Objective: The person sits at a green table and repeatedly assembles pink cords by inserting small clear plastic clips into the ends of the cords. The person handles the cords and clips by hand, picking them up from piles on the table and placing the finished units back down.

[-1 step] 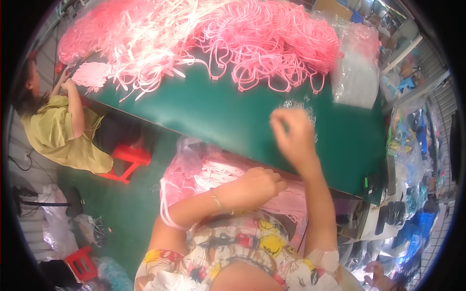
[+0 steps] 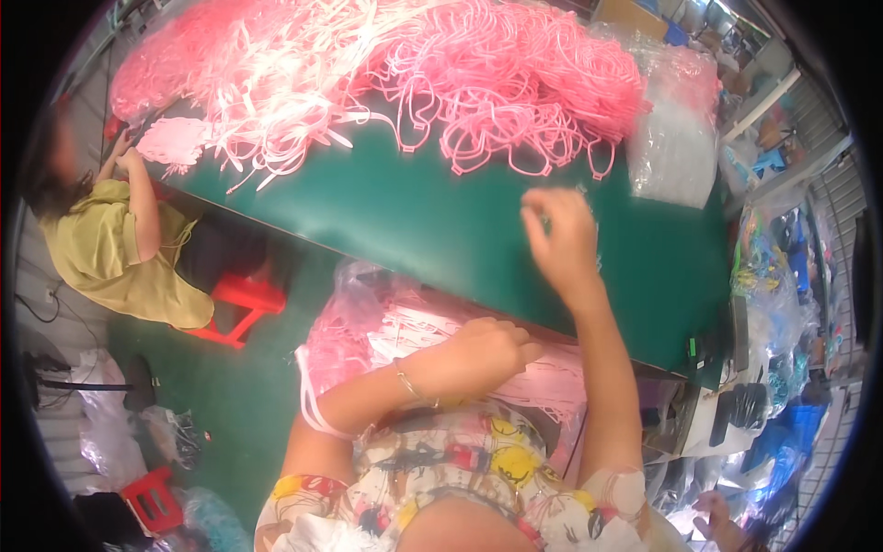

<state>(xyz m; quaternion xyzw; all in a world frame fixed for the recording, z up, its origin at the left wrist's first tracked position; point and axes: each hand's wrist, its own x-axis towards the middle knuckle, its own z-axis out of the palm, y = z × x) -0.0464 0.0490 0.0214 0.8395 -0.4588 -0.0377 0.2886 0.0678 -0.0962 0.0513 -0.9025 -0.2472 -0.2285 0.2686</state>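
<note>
Around the left forearm [image 2: 363,397], a pale pink ribbon loop [image 2: 305,396], flat and soft-looking. Just ahead, left grip [image 2: 483,359] with fingers curled inward; cannot tell whether pressed together on anything. Below and beside it, pink strips [image 2: 550,380], thin, flat, bundled, long axis roughly sideways; nearer to left grip than to right. Over the bench [image 2: 414,230], right grip [image 2: 563,244] with bent fingers and a gap by the thumb; blurred, so cannot tell spread from pinching. Just beyond, small clear pieces [image 2: 581,188], shiny, largely hidden behind right grip, much the nearer of the two; no readable long axis. Farther off, pink cord pile [image 2: 524,83], tangled, smooth, looped at the near side; to its right, clear plastic bag [image 2: 676,138], crinkled, glossy.
</note>
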